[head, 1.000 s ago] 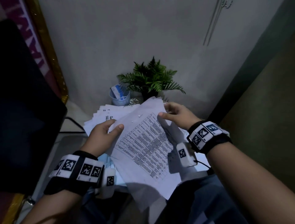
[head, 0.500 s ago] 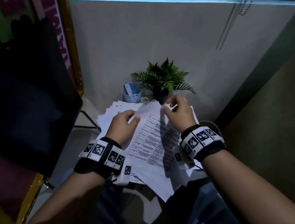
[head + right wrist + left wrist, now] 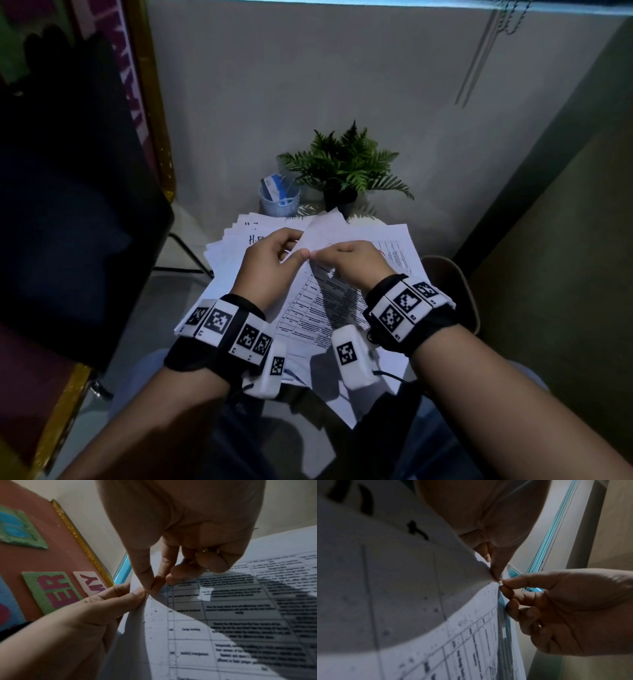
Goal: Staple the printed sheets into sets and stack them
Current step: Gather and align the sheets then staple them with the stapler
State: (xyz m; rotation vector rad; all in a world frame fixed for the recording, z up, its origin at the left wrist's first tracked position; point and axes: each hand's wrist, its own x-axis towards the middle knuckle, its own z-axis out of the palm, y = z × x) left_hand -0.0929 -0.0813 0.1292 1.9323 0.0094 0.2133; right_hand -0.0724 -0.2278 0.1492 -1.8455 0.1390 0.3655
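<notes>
Pinching one corner of the printed sheets [image 3: 310, 308], left hand [image 3: 270, 263] and right hand [image 3: 352, 263] thumbs touching, far potted fern [image 3: 342, 164] just beyond the paper's edge.

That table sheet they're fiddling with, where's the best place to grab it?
Probably at its far corner, where both hands already pinch it: left hand from the left, right hand from the right. The printed sheet curls up there, off the pile.
</notes>
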